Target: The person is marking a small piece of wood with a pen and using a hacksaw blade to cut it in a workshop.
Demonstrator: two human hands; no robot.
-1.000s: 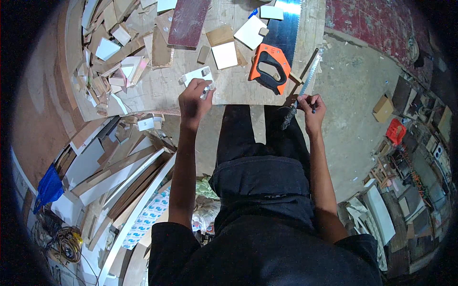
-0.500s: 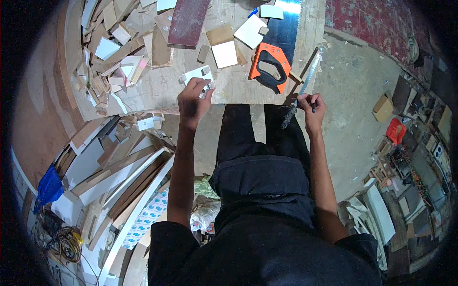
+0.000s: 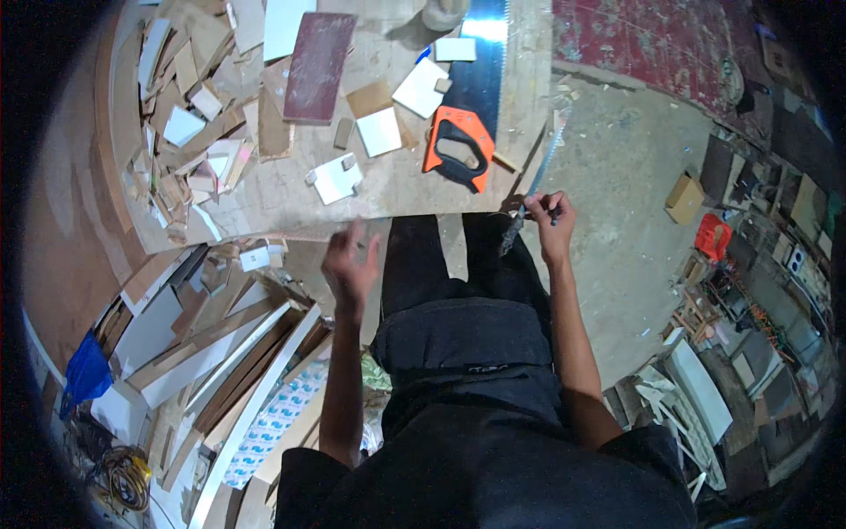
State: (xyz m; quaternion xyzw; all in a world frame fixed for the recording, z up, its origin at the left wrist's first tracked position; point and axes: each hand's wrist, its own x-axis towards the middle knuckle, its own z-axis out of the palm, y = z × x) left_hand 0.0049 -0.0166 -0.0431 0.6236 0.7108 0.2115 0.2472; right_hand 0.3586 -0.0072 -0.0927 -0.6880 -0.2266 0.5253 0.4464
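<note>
My left hand (image 3: pixel 351 266) is off the table's front edge, smeared a little by motion, its thumb and fingers apart with nothing in them. Beyond it on the table lies a small white board (image 3: pixel 336 180) with little blocks at its edges. My right hand (image 3: pixel 552 220) pinches a narrow saw blade (image 3: pixel 552 152) near its dark wrapped handle (image 3: pixel 510 235); the blade points away from me. A short dark stick-like thing also shows among those fingers. Left of that hand, a handsaw with an orange and black handle (image 3: pixel 480 134) rests on the table.
Wood offcuts (image 3: pixel 189 132) crowd the left of the wooden table (image 3: pixel 264 198). A dark red board (image 3: pixel 320 69) and several small white pieces lie in the middle. Boards (image 3: pixel 211 353) lean below at left. A red container (image 3: pixel 711 237) and scrap stand at right.
My left hand has let go of the small white board and drawn back toward me. My right hand still holds the narrow saw blade. The whole view has shifted slightly.
</note>
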